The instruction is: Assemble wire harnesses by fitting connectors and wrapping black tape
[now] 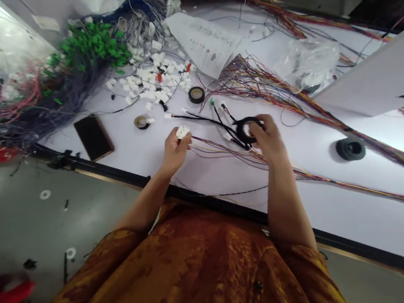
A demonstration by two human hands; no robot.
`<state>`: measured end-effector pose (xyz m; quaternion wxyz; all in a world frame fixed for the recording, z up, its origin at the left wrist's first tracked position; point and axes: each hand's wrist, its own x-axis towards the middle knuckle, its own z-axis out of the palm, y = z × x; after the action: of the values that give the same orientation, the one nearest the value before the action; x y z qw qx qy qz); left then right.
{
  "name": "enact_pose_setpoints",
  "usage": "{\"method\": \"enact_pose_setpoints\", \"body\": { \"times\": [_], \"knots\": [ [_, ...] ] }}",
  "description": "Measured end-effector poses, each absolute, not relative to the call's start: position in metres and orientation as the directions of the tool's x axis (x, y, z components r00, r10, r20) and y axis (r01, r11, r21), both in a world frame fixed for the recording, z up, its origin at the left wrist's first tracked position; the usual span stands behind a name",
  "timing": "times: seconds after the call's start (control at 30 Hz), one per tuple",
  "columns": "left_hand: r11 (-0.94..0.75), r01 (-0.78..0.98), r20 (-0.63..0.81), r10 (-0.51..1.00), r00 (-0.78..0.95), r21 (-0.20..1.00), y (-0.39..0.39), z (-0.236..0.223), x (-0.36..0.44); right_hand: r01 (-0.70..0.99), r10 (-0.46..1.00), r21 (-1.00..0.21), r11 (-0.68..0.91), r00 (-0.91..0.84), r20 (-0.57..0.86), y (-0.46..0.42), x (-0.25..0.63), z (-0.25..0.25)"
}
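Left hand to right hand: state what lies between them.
In the head view, thin multicoloured wires lie between the left hand and the right hand, with a black wire harness just beyond them.

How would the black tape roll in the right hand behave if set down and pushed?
The tape roll looks like a thin, light ring, so it would probably slide if pushed flat and roll if stood on edge. In the right hand's fingers it keeps its round shape, so it seems fairly stiff.
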<state>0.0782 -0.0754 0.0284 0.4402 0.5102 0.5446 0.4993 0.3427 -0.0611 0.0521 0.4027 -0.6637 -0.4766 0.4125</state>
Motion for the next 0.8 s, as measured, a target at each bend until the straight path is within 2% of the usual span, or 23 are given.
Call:
{"method": "enact_pose_setpoints", "body": {
  "times": [0.1, 0.17, 0.27, 0.33, 0.43, 0.5, 0.6, 0.63, 0.7, 0.77, 0.8],
  "knots": [
    [-0.008, 0.132, 0.02, 0.996, -0.091, 0.991, -0.074, 0.032, 0.075, 0.091, 0.96, -0.96, -0.263, -0.071, -0.27, -0.049, 0.286, 0.07],
    [-0.024, 0.142, 0.034, 0.997, -0.073, 0.99, -0.074, 0.033, 0.073, 0.041, 0.938, -0.952, -0.302, -0.164, -0.304, -0.037, 0.265, 0.075],
    [-0.055, 0.133, 0.058, 0.998, -0.02, 0.99, -0.073, 0.032, 0.071, 0.077, 0.906, -0.936, -0.345, -0.233, -0.353, -0.027, 0.255, 0.082],
    [-0.053, 0.106, 0.054, 0.999, -0.004, 0.993, -0.071, 0.03, 0.072, 0.157, 0.902, -0.937, -0.312, -0.261, -0.344, -0.032, 0.254, 0.085],
    [-0.006, 0.018, 0.007, 0.999, -0.034, 1.0, -0.069, 0.028, 0.077, 0.372, 0.969, -0.927, -0.053, -0.205, -0.137, -0.063, 0.244, 0.078],
    [0.043, -0.063, -0.047, 0.998, -0.053, 0.997, -0.069, 0.028, 0.081, 0.557, 0.981, -0.818, 0.144, -0.19, 0.043, -0.095, 0.232, 0.065],
    [0.156, -0.181, -0.166, 0.985, -0.039, 0.971, -0.069, 0.031, 0.082, 0.734, 0.952, -0.626, 0.262, -0.302, 0.044, -0.133, 0.22, 0.045],
    [0.201, -0.21, -0.212, 0.977, -0.034, 0.957, -0.069, 0.032, 0.081, 0.739, 0.942, -0.61, 0.286, -0.335, 0.037, -0.138, 0.221, 0.042],
    [0.262, -0.242, -0.277, 0.96, -0.03, 0.934, -0.07, 0.035, 0.079, 0.681, 0.933, -0.657, 0.323, -0.345, 0.1, -0.133, 0.226, 0.044],
    [0.256, -0.255, -0.273, 0.961, -0.036, 0.933, -0.073, 0.037, 0.078, 0.602, 0.954, -0.743, 0.293, -0.233, 0.187, -0.112, 0.235, 0.053],
    [0.223, -0.256, -0.243, 0.969, -0.046, 0.941, -0.076, 0.038, 0.079, 0.567, 0.972, -0.79, 0.233, -0.156, 0.175, -0.097, 0.239, 0.057]
  ]
}}
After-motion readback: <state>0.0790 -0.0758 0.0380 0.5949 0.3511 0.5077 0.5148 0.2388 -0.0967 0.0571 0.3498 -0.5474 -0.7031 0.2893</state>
